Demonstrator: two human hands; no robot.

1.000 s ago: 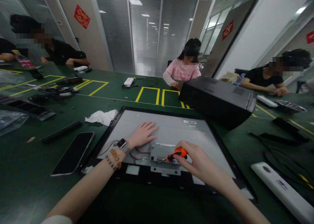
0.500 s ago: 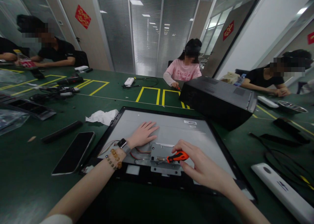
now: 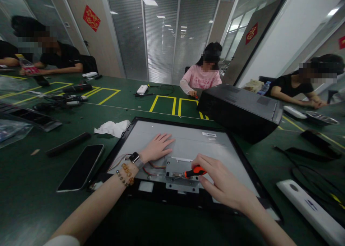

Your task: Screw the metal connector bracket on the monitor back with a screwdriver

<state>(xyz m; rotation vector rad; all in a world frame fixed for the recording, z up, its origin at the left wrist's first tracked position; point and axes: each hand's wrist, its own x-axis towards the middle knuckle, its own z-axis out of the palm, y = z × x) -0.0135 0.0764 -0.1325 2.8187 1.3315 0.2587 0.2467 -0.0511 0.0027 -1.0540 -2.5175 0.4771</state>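
Observation:
A flat display panel [image 3: 188, 141] with a grey metal back and black frame lies on the green table. My left hand [image 3: 159, 148] rests flat on the grey back, fingers spread, holding nothing. In my right hand [image 3: 212, 177] is an orange and black screwdriver [image 3: 196, 171], its handle between thumb and fingers. The screwdriver's shaft points left over a metal bracket [image 3: 175, 165] near the panel's front edge. Where exactly its tip sits is too small to tell. Thin wires [image 3: 149, 170] run from beside my left wrist to the bracket.
A phone [image 3: 82, 168], a dark bar [image 3: 68, 144] and white tissue [image 3: 112, 128] lie left of the panel. A large black box [image 3: 239, 109] stands behind it at right. At the right are a white device [image 3: 309, 206] and cables. Several people sit around the table.
My right hand and the screwdriver have shifted very slightly to the right. My left hand has stayed in place on the panel.

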